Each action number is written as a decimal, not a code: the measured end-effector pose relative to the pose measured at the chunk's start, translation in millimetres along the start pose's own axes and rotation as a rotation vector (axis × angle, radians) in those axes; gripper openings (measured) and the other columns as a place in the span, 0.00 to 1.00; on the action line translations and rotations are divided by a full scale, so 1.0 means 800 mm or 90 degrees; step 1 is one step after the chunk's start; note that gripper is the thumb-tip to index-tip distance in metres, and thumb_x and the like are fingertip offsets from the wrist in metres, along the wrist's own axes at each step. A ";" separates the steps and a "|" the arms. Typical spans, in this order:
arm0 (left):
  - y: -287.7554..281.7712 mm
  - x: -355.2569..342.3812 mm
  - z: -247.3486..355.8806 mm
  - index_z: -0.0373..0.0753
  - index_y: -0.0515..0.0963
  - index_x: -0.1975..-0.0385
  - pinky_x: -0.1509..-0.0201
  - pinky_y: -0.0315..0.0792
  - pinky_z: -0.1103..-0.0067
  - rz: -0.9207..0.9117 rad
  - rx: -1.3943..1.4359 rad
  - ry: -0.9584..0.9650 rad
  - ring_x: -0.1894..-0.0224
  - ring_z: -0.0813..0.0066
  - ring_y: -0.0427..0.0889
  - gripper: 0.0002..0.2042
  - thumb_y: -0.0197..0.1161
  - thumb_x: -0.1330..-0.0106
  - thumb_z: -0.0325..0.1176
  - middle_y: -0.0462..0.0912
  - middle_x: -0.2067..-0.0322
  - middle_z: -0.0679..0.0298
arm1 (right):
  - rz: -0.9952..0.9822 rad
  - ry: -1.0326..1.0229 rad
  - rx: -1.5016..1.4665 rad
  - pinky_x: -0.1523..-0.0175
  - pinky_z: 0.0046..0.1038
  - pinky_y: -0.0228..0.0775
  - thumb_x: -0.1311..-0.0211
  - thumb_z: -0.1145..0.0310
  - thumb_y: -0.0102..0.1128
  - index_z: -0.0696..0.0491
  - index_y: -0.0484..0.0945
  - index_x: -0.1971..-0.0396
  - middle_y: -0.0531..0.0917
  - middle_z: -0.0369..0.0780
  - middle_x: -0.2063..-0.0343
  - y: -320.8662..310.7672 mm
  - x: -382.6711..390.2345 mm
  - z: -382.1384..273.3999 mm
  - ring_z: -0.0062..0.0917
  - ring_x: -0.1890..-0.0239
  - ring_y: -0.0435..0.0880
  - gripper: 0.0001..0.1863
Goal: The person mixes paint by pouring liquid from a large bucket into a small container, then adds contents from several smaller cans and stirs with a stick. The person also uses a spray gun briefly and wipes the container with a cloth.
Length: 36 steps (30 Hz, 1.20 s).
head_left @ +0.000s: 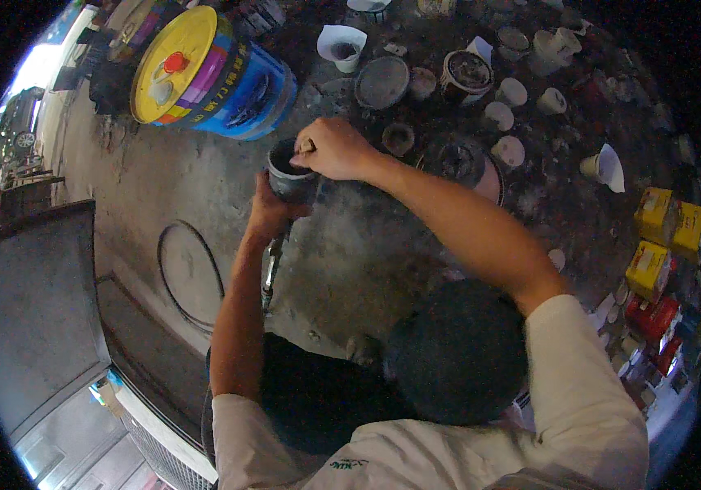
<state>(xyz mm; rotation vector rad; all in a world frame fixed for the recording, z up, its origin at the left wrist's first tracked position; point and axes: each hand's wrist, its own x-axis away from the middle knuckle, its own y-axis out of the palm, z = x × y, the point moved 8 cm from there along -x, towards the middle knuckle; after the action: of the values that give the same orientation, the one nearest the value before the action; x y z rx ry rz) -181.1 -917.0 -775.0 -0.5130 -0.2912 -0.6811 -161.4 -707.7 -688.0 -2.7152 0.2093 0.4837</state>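
Note:
A dark grey cup [294, 188] is tilted in front of me, with its open mouth facing up. My left hand [270, 211] is wrapped round its side from below. A metal spray-gun-like part [270, 269] hangs under that hand; whether it joins the cup is hidden. My right hand [338, 149] is closed at the cup's rim, pinching a short, pale wooden-looking piece [308, 145]. The lower end of that piece and the inside of the cup are mostly out of sight.
A large blue drum [265, 94] with a yellow lid stands beyond my hands. Several used cups and tubs, including a round grey lid [382, 82], cover the stained floor at the far right. Yellow cans [649, 269] stand at right. A black hose [162, 261] loops at left.

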 end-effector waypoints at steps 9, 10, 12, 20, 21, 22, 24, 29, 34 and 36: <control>-0.002 0.011 0.022 0.35 0.60 0.38 0.42 0.75 0.65 0.087 -0.034 0.021 0.44 0.58 0.79 0.49 0.84 0.63 0.27 0.79 0.46 0.53 | -0.094 0.062 0.050 0.67 0.37 0.76 0.48 0.59 0.75 0.56 0.85 0.78 0.86 0.42 0.78 0.012 0.001 -0.003 0.38 0.80 0.81 0.15; -0.002 0.011 0.027 0.34 0.60 0.37 0.41 0.75 0.65 0.093 -0.036 0.046 0.43 0.56 0.79 0.49 0.84 0.64 0.27 0.79 0.45 0.52 | -0.153 0.122 0.048 0.67 0.35 0.76 0.48 0.57 0.74 0.57 0.85 0.80 0.86 0.41 0.80 0.015 0.001 -0.001 0.33 0.80 0.83 0.17; -0.005 0.011 0.034 0.34 0.61 0.38 0.39 0.73 0.64 0.150 -0.102 0.075 0.42 0.53 0.79 0.49 0.84 0.65 0.28 0.79 0.46 0.49 | -0.055 0.266 -0.073 0.70 0.34 0.74 0.47 0.57 0.74 0.58 0.84 0.81 0.85 0.40 0.81 -0.025 -0.005 0.008 0.29 0.82 0.80 0.18; 0.010 0.018 0.052 0.33 0.62 0.39 0.40 0.73 0.62 0.237 -0.195 0.071 0.41 0.47 0.78 0.48 0.83 0.65 0.28 0.78 0.45 0.46 | -0.153 0.035 0.097 0.63 0.43 0.75 0.44 0.57 0.70 0.58 0.84 0.72 0.83 0.47 0.80 -0.021 -0.015 -0.035 0.48 0.77 0.82 0.17; 0.008 0.020 0.054 0.33 0.62 0.39 0.40 0.73 0.62 0.249 -0.195 0.057 0.41 0.47 0.78 0.48 0.83 0.65 0.28 0.78 0.45 0.46 | -0.184 0.049 0.012 0.70 0.39 0.74 0.42 0.59 0.71 0.59 0.82 0.73 0.82 0.43 0.83 -0.006 -0.009 -0.031 0.40 0.82 0.80 0.16; 0.004 0.024 0.056 0.33 0.62 0.39 0.40 0.73 0.62 0.261 -0.187 0.044 0.41 0.48 0.78 0.48 0.83 0.65 0.28 0.78 0.45 0.46 | -0.104 0.203 -0.115 0.74 0.35 0.72 0.40 0.60 0.70 0.59 0.83 0.72 0.82 0.41 0.83 -0.013 -0.004 -0.002 0.34 0.84 0.78 0.16; -0.003 0.029 0.057 0.33 0.62 0.38 0.40 0.73 0.62 0.267 -0.154 0.022 0.41 0.48 0.78 0.49 0.83 0.65 0.27 0.78 0.45 0.46 | 0.062 0.369 -0.313 0.84 0.25 0.62 0.36 0.61 0.70 0.60 0.84 0.71 0.81 0.37 0.83 -0.021 0.011 0.035 0.20 0.90 0.72 0.15; -0.006 0.026 0.051 0.33 0.61 0.38 0.39 0.73 0.62 0.248 -0.134 0.028 0.41 0.47 0.78 0.50 0.84 0.66 0.27 0.78 0.44 0.45 | -0.129 0.111 0.087 0.61 0.33 0.78 0.44 0.58 0.74 0.57 0.87 0.70 0.89 0.43 0.74 0.005 -0.006 -0.003 0.27 0.68 0.89 0.15; -0.002 0.030 0.047 0.33 0.62 0.40 0.40 0.72 0.61 0.282 -0.158 0.101 0.42 0.44 0.76 0.49 0.84 0.66 0.29 0.77 0.46 0.46 | -0.036 0.481 -0.326 0.85 0.28 0.56 0.40 0.60 0.70 0.57 0.81 0.82 0.81 0.37 0.84 -0.039 0.001 0.018 0.19 0.90 0.70 0.17; 0.000 0.030 0.044 0.33 0.63 0.40 0.41 0.72 0.61 0.286 -0.145 0.092 0.42 0.44 0.76 0.48 0.84 0.66 0.29 0.77 0.47 0.46 | -0.066 0.391 -0.170 0.82 0.29 0.62 0.39 0.61 0.68 0.57 0.82 0.79 0.82 0.41 0.81 -0.053 -0.010 0.006 0.21 0.88 0.74 0.16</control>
<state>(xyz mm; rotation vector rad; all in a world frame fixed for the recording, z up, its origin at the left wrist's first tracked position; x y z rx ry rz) -166.5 -910.6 -735.4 -0.7146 0.0420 -0.3103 -161.3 -666.6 -675.3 -3.0394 0.1687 -0.3933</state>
